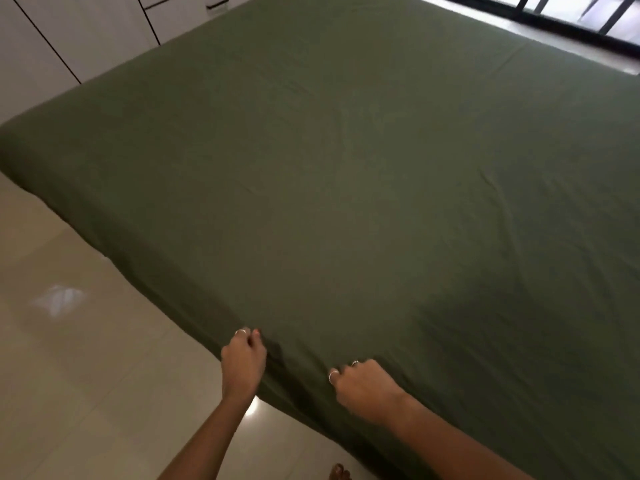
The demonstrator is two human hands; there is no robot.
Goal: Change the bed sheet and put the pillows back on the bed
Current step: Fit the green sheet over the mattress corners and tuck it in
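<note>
**Green sheet, near edge, held at the corner**

Green sheet: spread over the bed, its expanse running away from both hands toward the window. Left hand: fingers pinched on the sheet's edge. Right hand: curled into the cloth just beside, nearer the corner. Pillows: none seen.

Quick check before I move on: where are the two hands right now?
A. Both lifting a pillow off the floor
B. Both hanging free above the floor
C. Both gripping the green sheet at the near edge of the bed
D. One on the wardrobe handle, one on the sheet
C: the left hand and the right hand both have fingers curled into the green sheet along the bed's near edge; no pillow shows.
</note>
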